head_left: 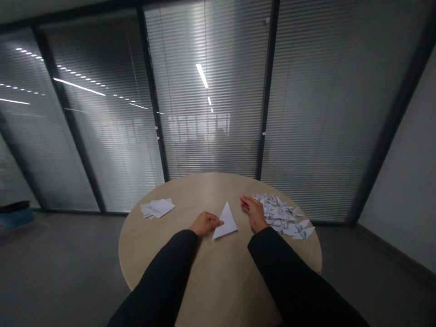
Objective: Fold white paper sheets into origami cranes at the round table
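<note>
Glass panels with slatted blinds and dark frames stand behind our round wooden counter, strips of light showing in them, and a pale wall rises well to the right of our right grip. Looking down from our head, we see both arms in dark sleeves stretched over the counter. Our left grip is pinched on a white paper triangle, thumb and fingers meeting at its left edge; the triangle sits just to the right of that grip, between our two hands, its tip pointing away from us. Our right grip is apart from it, fingers loosely bent and parted. Just right of this grip spreads a heap of folded paper pieces, white, pointed and overlapping; we cannot tell whether the grip touches the nearest ones. Left of our left grip, well apart from it, a few white sheets overlap near the counter's edge. Farther left, a blue container with a dark top stands on the grey floor.
</note>
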Action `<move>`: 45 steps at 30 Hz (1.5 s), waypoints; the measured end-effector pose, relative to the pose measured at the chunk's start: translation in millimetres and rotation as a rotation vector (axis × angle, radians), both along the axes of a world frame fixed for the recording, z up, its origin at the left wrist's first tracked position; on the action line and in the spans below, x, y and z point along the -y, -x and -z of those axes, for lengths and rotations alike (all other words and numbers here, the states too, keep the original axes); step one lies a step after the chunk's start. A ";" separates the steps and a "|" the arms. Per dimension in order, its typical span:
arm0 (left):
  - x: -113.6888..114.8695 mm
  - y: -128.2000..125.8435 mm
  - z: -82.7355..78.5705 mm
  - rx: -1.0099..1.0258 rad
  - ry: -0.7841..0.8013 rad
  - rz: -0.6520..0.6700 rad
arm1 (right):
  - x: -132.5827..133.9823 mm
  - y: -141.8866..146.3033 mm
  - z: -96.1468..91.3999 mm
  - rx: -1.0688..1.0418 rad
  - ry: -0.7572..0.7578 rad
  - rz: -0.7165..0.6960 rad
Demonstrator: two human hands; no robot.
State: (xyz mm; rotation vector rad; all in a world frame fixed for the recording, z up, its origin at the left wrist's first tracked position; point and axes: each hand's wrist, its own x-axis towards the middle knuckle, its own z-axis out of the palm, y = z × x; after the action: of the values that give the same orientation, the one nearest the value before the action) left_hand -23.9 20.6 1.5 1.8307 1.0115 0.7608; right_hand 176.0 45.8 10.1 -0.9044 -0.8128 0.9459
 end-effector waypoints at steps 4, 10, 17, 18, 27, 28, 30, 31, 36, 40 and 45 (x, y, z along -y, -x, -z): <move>-6.1 -1.3 5.1 0.050 -0.034 -0.039 | 8.8 9.8 0.4 0.206 -0.080 -0.284; -5.8 -8.4 8.2 0.035 -0.035 -0.051 | 14.6 17.8 1.6 0.417 -0.144 -0.326; -4.0 -14.7 2.5 0.249 -0.031 -0.051 | 16.6 25.9 4.9 0.456 -0.177 -0.363; -4.1 -14.8 1.7 0.246 -0.046 -0.067 | 17.4 27.2 4.1 0.459 -0.178 -0.361; 2.2 -15.4 -7.4 0.198 -0.057 -0.058 | 11.0 14.2 -0.3 0.311 -0.148 -0.024; 3.8 -15.1 -9.2 0.204 -0.050 -0.029 | 8.4 12.8 1.3 0.284 -0.151 -0.010; 7.5 -13.7 -13.0 0.226 0.010 0.043 | 2.9 11.0 4.7 0.212 -0.152 0.009; 9.5 -12.5 -14.9 0.241 0.062 0.083 | 0.2 10.1 6.3 0.168 -0.150 0.012; 16.4 -2.3 -20.5 0.263 0.278 0.274 | -9.3 1.8 10.4 -0.103 -0.062 0.048; 12.3 2.2 -18.1 0.312 0.311 0.290 | -14.2 -4.3 14.0 -0.279 0.000 0.023; -1.8 0.4 -12.7 0.470 0.159 -0.090 | -16.2 -3.1 17.5 -0.156 -0.058 -0.126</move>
State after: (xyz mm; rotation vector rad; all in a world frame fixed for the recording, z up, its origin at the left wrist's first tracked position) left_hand -24.3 22.3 14.2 1.3870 0.8200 1.0710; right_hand 179.0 62.0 -7.4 -0.7254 -0.7662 1.0839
